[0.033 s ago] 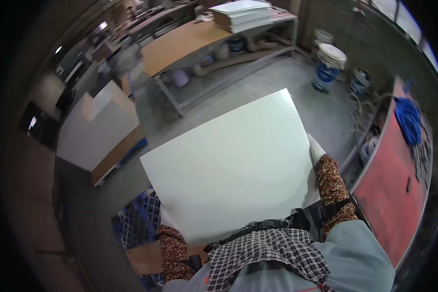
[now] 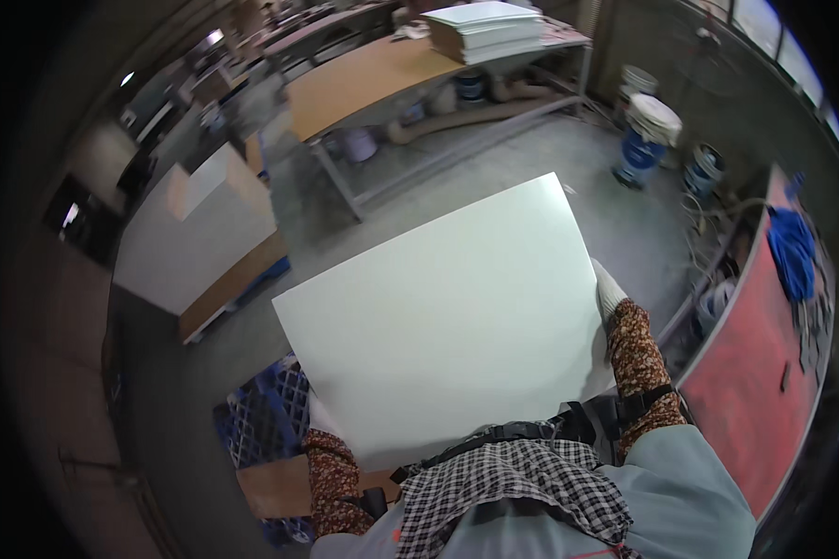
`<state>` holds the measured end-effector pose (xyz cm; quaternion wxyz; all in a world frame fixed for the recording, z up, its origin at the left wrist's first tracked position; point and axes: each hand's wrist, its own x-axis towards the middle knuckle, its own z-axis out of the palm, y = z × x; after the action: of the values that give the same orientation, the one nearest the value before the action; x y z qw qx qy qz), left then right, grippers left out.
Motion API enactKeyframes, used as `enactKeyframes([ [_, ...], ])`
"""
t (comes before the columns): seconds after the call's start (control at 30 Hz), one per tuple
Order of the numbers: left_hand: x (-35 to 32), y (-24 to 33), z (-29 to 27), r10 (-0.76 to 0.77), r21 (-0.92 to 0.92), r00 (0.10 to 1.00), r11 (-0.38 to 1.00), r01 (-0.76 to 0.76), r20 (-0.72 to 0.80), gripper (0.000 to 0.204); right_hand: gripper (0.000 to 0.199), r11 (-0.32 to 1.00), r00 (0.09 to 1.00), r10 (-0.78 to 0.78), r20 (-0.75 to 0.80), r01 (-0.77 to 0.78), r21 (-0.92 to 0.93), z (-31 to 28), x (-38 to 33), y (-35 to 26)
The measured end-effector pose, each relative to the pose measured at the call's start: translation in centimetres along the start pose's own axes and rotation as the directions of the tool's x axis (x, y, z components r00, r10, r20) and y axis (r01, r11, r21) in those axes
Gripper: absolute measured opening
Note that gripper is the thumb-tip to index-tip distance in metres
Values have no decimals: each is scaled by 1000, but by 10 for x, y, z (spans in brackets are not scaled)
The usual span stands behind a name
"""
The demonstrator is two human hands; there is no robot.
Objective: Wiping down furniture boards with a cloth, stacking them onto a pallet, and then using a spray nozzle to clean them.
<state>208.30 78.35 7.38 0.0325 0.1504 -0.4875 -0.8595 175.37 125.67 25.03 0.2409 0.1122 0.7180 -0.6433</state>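
A large white panel [image 2: 447, 317] with a smooth, faintly shiny face is held in front of my body, its far right corner tilted away from me. My right hand [image 2: 609, 287], in a white glove, grips its right edge; the fingers are tucked beneath. At the lower left edge my left hand [image 2: 323, 416], also gloved, grips the panel, mostly hidden by it. Both forearms wear brown flowered sleeves.
A blue pallet [image 2: 268, 410] with a brown board [image 2: 275, 489] lies at lower left. Farther off stand stacked boards [image 2: 191, 238], a workbench [image 2: 368, 79] bearing white panels [image 2: 489, 35], and buckets [image 2: 645, 140]. A red-topped table [image 2: 755, 382] with a blue cloth [image 2: 792, 253] is at right.
The background has shifted slightly right and down in the picture, as my view turned a little. The panel and both hands stay nearly where they were.
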Motion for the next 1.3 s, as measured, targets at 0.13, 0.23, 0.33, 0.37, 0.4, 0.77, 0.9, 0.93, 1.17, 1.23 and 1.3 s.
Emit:
enactKeyframes([
  [0.13, 53, 18, 17, 34, -404, 948, 900, -167, -316, 50, 82, 986, 992, 85, 88, -71, -152, 56, 80, -68],
  [0.23, 84, 41, -22, 125, -273, 913, 931, -244, -388, 52, 83, 975, 982, 76, 173, -37, -220, 114, 146, -103],
  [0.33, 164, 115, 0, 69, -253, 928, 952, -171, -366, 52, 80, 973, 939, -35, 341, 110, -203, 124, 270, -109],
  [0.37, 176, 136, -2, 39, -383, 948, 909, -165, -317, 50, 78, 985, 942, -29, 333, 85, -153, 136, 294, -110],
  [0.4, 191, 148, -5, 21, -507, 965, 847, -157, -263, 49, 76, 992, 945, -26, 327, 64, -106, 149, 314, -117],
  [0.77, 376, 261, -67, 10, -287, 841, 938, -196, -540, 55, 54, 996, 885, -93, 456, 82, 44, 324, 500, -251],
  [0.9, 431, 295, -100, 99, -224, 770, 926, -303, -630, 64, 49, 995, 823, -95, 559, 70, 66, 398, 596, -290],
  [0.93, 436, 294, -111, 156, -55, 714, 963, -263, -683, 74, 49, 997, 819, -74, 569, 52, 54, 414, 607, -301],
  [1.17, 519, 380, -143, 156, -47, 632, 955, -292, -759, 59, 57, 993, 827, -112, 551, 114, 30, 530, 685, -359],
  [1.23, 537, 394, -176, 178, 12, 642, 967, -254, -746, 54, 57, 995, 831, -98, 548, 93, 38, 568, 698, -372],
  [1.3, 556, 402, -223, 216, -24, 658, 942, -335, -721, 55, 56, 996, 818, -90, 568, 71, 56, 603, 723, -370],
])
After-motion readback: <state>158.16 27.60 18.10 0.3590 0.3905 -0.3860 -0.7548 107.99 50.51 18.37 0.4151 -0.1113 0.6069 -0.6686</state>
